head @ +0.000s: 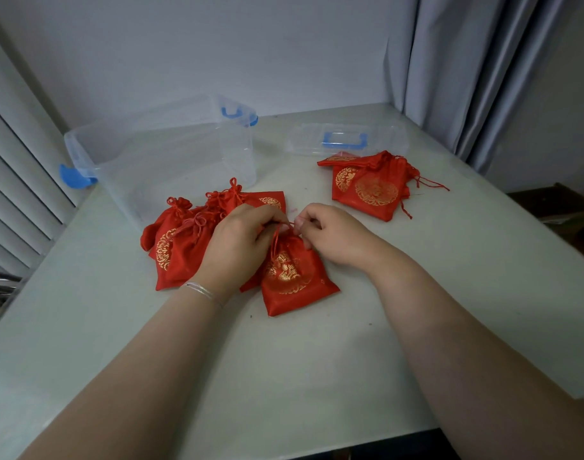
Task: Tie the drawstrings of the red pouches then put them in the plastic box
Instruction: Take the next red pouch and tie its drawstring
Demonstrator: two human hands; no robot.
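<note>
We see a pale table (317, 360) from above, with both bare forearms reaching in from the near edge toward a red pouch (294, 280) that lies flat near the middle, its gold round emblem facing up and its gathered mouth pointing away from us. The left hand (241, 244) curls over the pouch's left side, fingers pinched closed on the red drawstring (276, 237), which rises in a small loop from the neck. The right hand (333, 234) sits just to the right of the neck, its fingertips drawn together on the same cord at the pouch's mouth. A thin silver bracelet (202, 292) circles the left wrist. Just left of the held pouch, and partly under the left hand, we find a heap of red pouches (184, 240) overlapping one another, several with their necks cinched and knotted. Well apart on the right, another small stack of red pouches (370, 185) lies with loose cords trailing toward the table's right edge. The clear plastic box (171, 151) with blue latches stands open at the back left, touching none of the pouches that we can make out, and nothing red shows inside it. Its clear lid (347, 141) with a blue handle rests flat at the back, just behind the right stack. A grey curtain (483, 78) hangs at the right.
</note>
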